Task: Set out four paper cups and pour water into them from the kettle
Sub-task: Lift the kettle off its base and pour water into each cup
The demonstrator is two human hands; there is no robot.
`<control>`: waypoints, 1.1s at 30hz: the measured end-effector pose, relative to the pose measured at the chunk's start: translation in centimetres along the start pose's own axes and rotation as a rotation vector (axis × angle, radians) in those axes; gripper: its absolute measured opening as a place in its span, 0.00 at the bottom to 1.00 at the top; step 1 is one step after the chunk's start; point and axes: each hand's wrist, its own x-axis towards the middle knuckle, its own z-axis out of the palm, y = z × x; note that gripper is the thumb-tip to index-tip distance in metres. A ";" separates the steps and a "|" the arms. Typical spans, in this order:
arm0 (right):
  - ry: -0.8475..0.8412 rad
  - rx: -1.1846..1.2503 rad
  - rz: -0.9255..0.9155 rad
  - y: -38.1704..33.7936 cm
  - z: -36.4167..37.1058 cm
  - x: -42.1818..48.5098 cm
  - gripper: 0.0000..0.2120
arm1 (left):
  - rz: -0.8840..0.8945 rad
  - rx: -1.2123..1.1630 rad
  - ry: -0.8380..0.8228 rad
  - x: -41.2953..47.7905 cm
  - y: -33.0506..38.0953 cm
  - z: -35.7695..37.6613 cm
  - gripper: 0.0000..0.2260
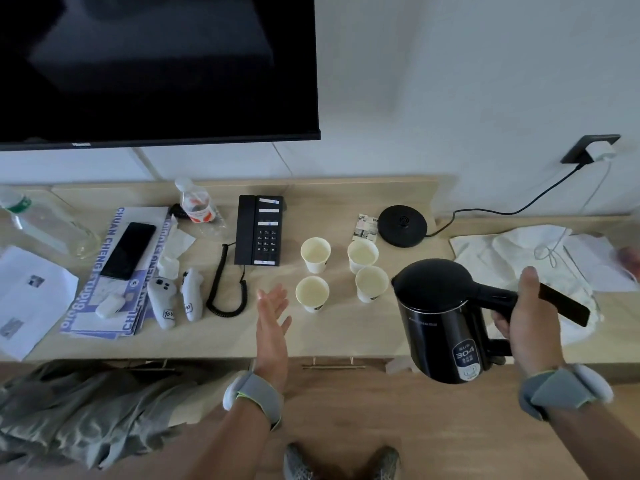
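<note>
The right hand [535, 323] grips the kettle [446, 320], spout facing left toward the near cups [371, 284]; the left hand [273, 317] is empty, fingers spread.

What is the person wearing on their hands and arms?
Both hands are bare, no gloves: left hand, right hand. No sleeves show on the forearms. Each wrist carries a padded grey band with a white rounded module and thin yellow-green trim: left wristband, right wristband.

Dim, cool, even light — soft shadows, wide-angle bending at edges, blur at right edge.
</note>
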 end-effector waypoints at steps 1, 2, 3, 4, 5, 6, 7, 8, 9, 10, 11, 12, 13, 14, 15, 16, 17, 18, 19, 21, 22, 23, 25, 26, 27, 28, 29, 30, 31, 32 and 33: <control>-0.020 -0.006 0.002 0.1 -0.1 -0.3 0.43 | -0.017 0.012 -0.004 -0.4 -0.3 0.1 0.31; -0.033 -0.014 -0.003 0.1 -0.1 -0.4 0.43 | -0.024 0.017 -0.009 -0.7 -0.4 0.2 0.33; -0.047 -0.024 -0.014 0.2 0.0 -0.5 0.44 | -0.023 0.020 -0.013 -1.0 -0.6 0.3 0.35; -0.065 -0.037 -0.030 0.3 0.1 -0.7 0.44 | -0.029 0.021 -0.015 -1.1 -0.8 0.4 0.37; -0.083 -0.048 -0.041 0.3 0.2 -0.9 0.44 | -0.036 0.024 -0.014 -1.2 -0.8 0.6 0.39; -0.094 -0.054 -0.044 0.2 0.3 -1.1 0.44 | -0.042 0.026 -0.013 -1.3 -0.8 0.6 0.41; -0.100 -0.053 -0.041 0.1 0.4 -1.3 0.43 | -0.046 0.028 -0.016 -1.3 -0.9 0.6 0.41; -0.100 -0.049 -0.041 0.0 0.7 -1.4 0.43 | -0.049 0.026 -0.025 -1.1 -1.0 0.5 0.40; -0.099 -0.047 -0.046 -0.2 0.9 -1.5 0.42 | -0.054 0.024 -0.032 -0.7 -1.0 0.5 0.38; -0.105 -0.052 -0.054 -0.4 1.1 -1.8 0.42 | -0.059 0.020 -0.026 -0.4 -1.1 0.4 0.36; -0.106 -0.064 -0.065 -0.6 1.4 -2.0 0.42 | -0.065 0.017 -0.024 0.0 -1.1 0.3 0.34; -0.102 -0.072 -0.072 -0.6 1.7 -2.3 0.43 | -0.069 0.020 -0.028 0.4 -1.1 0.0 0.33; -0.092 -0.074 -0.072 -0.7 2.0 -2.7 0.43 | -0.077 0.028 -0.036 0.9 -1.1 -0.2 0.33; -0.081 -0.073 -0.065 -0.7 2.3 -3.0 0.44 | -0.085 0.036 -0.045 1.3 -1.1 -0.5 0.33; -0.072 -0.072 -0.053 -0.6 2.6 -3.3 0.43 | -0.094 0.042 -0.053 1.6 -1.1 -0.7 0.33; -0.061 -0.071 -0.039 -0.6 2.9 -3.6 0.43 | -0.098 0.042 -0.063 1.9 -1.1 -0.8 0.34; -0.047 -0.066 -0.023 -0.6 3.2 -3.8 0.42 | -0.102 0.040 -0.074 2.2 -1.2 -1.0 0.34; -0.036 -0.059 -0.008 -0.6 3.6 -4.0 0.42 | -0.106 0.038 -0.084 2.6 -1.4 -1.2 0.35; -0.025 -0.050 0.003 -0.5 4.1 -4.2 0.42 | -0.111 0.038 -0.095 3.0 -1.5 -1.3 0.36; -0.002 -0.031 0.020 -0.4 4.9 -4.7 0.38 | -0.125 0.028 -0.111 3.6 -1.8 -1.6 0.36; 0.007 -0.020 0.031 -0.4 5.3 -5.0 0.36 | -0.133 0.022 -0.117 3.9 -1.9 -1.8 0.35; 0.013 -0.008 0.037 -0.4 5.6 -5.2 0.35 | -0.140 0.018 -0.122 4.3 -2.0 -1.9 0.33; 0.017 -0.013 0.036 -0.6 6.2 -5.6 0.36 | -0.152 0.026 -0.142 4.9 -2.1 -2.1 0.33; 0.017 -0.025 0.033 -0.7 6.5 -5.7 0.37 | -0.161 0.034 -0.152 5.2 -2.2 -2.2 0.33; 0.023 -0.033 0.032 -0.8 7.1 -6.0 0.37 | -0.172 0.042 -0.166 5.7 -2.3 -2.6 0.34; 0.029 -0.033 0.037 -1.0 7.4 -6.2 0.36 | -0.177 0.048 -0.179 6.0 -2.4 -2.7 0.34; 0.031 -0.028 0.043 -1.3 7.6 -6.5 0.35 | -0.182 0.049 -0.185 6.1 -2.5 -2.7 0.34; 0.039 -0.031 0.047 -1.6 7.9 -6.7 0.33 | -0.190 0.046 -0.193 6.4 -2.6 -2.7 0.34; 0.047 -0.040 0.048 -1.9 8.1 -6.9 0.32 | -0.195 0.048 -0.198 6.5 -2.5 -2.6 0.34; 0.053 -0.057 0.040 -2.1 8.4 -7.0 0.31 | -0.201 0.050 -0.208 6.7 -2.6 -2.6 0.35; 0.052 -0.073 0.036 -2.4 8.8 -7.2 0.31 | -0.207 0.055 -0.220 7.0 -2.7 -2.7 0.35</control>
